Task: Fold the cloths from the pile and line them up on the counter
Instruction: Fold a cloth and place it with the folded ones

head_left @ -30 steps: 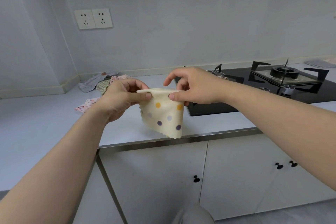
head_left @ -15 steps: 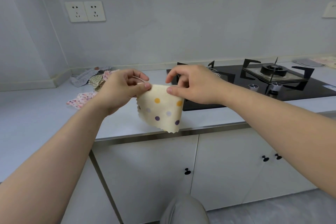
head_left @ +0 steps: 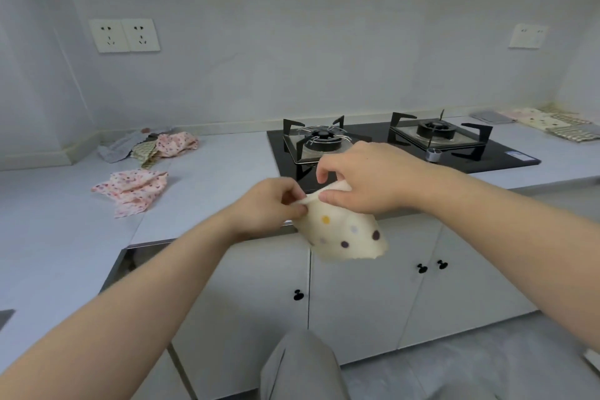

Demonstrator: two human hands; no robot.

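Observation:
A cream cloth with coloured dots (head_left: 347,237) hangs folded in the air in front of the counter edge. My left hand (head_left: 269,206) pinches its top left corner, and my right hand (head_left: 363,182) pinches the top edge just beside it. A pile of unfolded cloths (head_left: 152,146) lies at the back left of the counter (head_left: 211,172). A pink patterned cloth (head_left: 130,190) lies apart, in front of the pile. Several folded cloths (head_left: 545,125) lie in a row at the far right of the counter.
A black two-burner gas hob (head_left: 406,149) is set into the counter between the pile and the folded row. White cabinet doors with black knobs (head_left: 422,268) stand below. Sockets (head_left: 125,35) are on the wall. My grey-trousered knee (head_left: 302,367) shows at the bottom.
The view has swung to the right, bringing the hob and the folded row into sight. Both hands have come closer together on the dotted cloth's top edge, and the cloth swings out to the right.

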